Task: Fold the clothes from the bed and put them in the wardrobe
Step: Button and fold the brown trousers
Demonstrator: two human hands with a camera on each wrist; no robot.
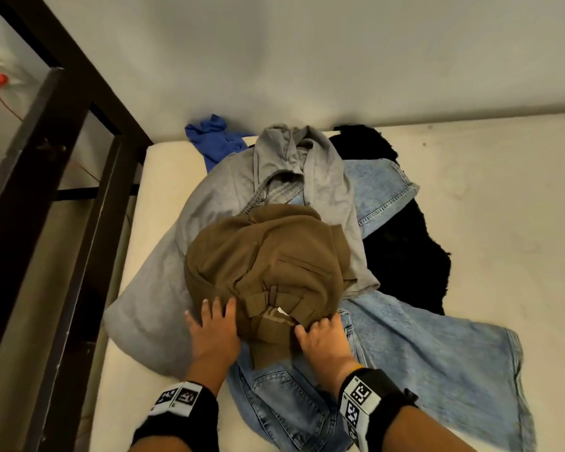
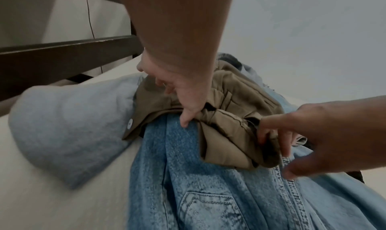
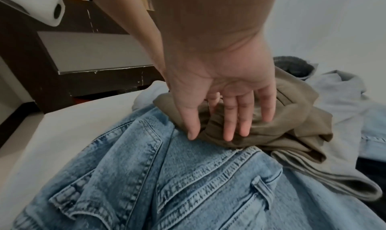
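Observation:
A bunched pair of brown trousers (image 1: 261,256) lies on top of a clothes pile on the bed. My left hand (image 1: 214,324) rests with spread fingers on their left edge, the thumb (image 2: 184,119) down at the fold. My right hand (image 1: 322,336) pinches the waistband at the near right, and the left wrist view shows its fingers (image 2: 286,142) round a fold of the brown trousers (image 2: 229,134). Light blue jeans (image 1: 421,353) lie under the trousers, spread toward me. A grey hoodie (image 1: 163,288) lies beneath on the left.
A black garment (image 1: 405,256) and a blue garment (image 1: 212,141) lie at the back of the pile by the wall. The cream mattress (image 1: 503,207) stretches bare to the right. A dark wooden frame (image 1: 79,190) runs along the bed's left side.

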